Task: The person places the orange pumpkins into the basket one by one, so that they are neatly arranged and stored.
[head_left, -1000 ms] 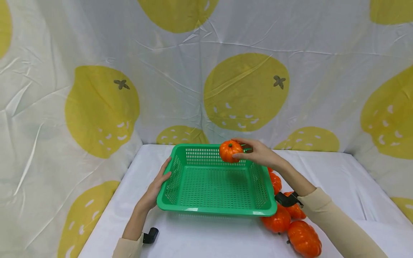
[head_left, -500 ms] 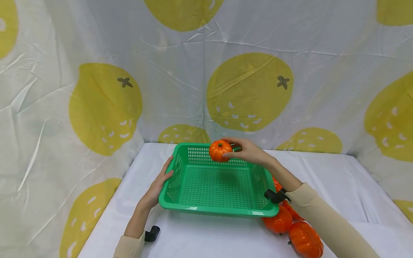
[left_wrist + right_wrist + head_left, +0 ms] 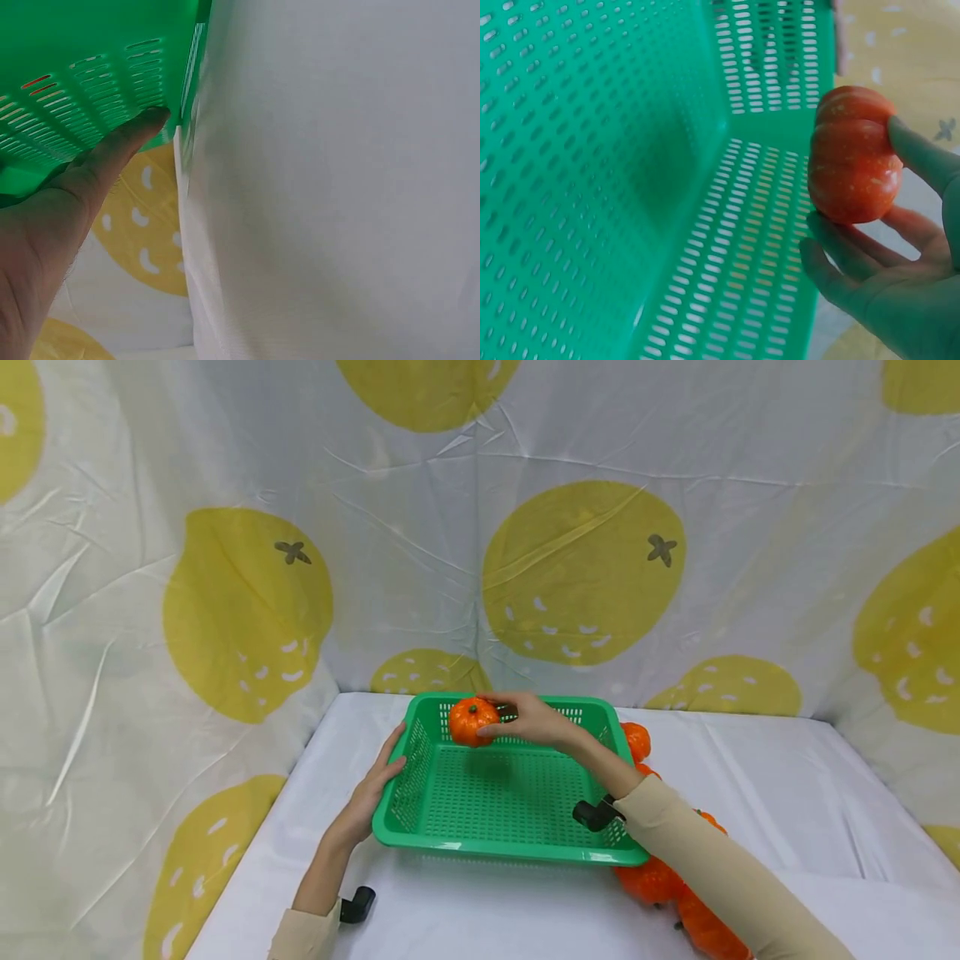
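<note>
Thumb and fingers of the right hand (image 3: 528,720) pinch an orange pumpkin (image 3: 468,722) above the green basket's floor (image 3: 480,797).
It sits toward eleven o'clock; at nine, the left hand (image 3: 372,789) touches the basket's side, fingers straight; more pumpkins (image 3: 649,882) lie outside, from two to five o'clock.

A small glossy orange pumpkin (image 3: 468,724), ribbed, its dark green stem up, is pinched in the right hand (image 3: 531,720) over the far left part of a green plastic basket (image 3: 510,853). Rectangular and slotted, the basket sits open side up, its left rim held by the left hand (image 3: 367,795).
</note>
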Demonstrator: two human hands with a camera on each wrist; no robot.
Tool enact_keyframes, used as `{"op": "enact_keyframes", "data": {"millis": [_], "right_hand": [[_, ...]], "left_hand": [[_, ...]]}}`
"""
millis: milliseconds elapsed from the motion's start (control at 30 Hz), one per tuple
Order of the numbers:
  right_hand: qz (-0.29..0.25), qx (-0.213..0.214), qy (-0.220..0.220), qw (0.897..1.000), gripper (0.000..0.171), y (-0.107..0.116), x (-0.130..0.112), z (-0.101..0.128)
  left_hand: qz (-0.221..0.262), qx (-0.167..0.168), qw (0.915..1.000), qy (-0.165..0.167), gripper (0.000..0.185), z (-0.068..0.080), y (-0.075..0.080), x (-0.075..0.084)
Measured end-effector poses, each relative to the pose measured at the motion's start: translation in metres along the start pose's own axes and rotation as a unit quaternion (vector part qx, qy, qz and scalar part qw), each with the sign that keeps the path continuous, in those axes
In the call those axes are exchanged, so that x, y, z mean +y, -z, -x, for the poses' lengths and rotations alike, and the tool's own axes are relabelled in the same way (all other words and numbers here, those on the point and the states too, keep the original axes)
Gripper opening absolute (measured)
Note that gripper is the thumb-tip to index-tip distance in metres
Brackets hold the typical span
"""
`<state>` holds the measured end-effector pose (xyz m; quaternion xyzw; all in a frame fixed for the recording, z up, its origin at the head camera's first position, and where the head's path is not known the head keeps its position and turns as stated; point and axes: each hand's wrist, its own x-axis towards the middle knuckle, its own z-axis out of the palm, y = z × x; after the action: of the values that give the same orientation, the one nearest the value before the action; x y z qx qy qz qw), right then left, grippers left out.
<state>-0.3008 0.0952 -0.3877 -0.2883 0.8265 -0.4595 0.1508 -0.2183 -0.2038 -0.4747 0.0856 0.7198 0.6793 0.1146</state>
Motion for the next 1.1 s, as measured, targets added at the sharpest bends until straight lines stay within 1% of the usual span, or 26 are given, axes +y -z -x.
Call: {"op": "enact_keyframes", "data": {"millis": [133, 267, 467, 633, 700, 1100], "right_hand": [[-0.001, -0.003, -0.007, 1.000, 0.069, -0.010, 0.003, -0.010], [0.009, -0.010, -0.005, 1.000, 0.067, -0.021, 0.007, -0.021], [0.033, -0.004, -0.028, 0.999, 0.066, -0.036, 0.015, -0.032], [0.057, 0.000, -0.039, 0.998, 0.065, -0.045, 0.023, -0.037], [0.053, -0.002, -0.042, 0.998, 0.064, -0.047, 0.024, -0.038], [0.079, -0.009, -0.041, 0.996, 0.063, -0.060, 0.034, -0.043]], "left_hand": [[0.000, -0.001, 1.0000, -0.002, 0.061, 0.000, 0.001, 0.000], [0.001, -0.005, 1.0000, -0.007, 0.061, -0.001, 0.002, 0.001], [0.005, -0.006, 1.0000, -0.006, 0.061, -0.001, 0.003, 0.000], [0.005, -0.007, 1.0000, -0.004, 0.061, 0.000, 0.001, -0.001], [0.006, -0.006, 1.0000, -0.003, 0.061, 0.000, 0.000, -0.001], [0.008, -0.005, 0.9999, -0.005, 0.062, 0.000, 0.000, -0.001]]}}
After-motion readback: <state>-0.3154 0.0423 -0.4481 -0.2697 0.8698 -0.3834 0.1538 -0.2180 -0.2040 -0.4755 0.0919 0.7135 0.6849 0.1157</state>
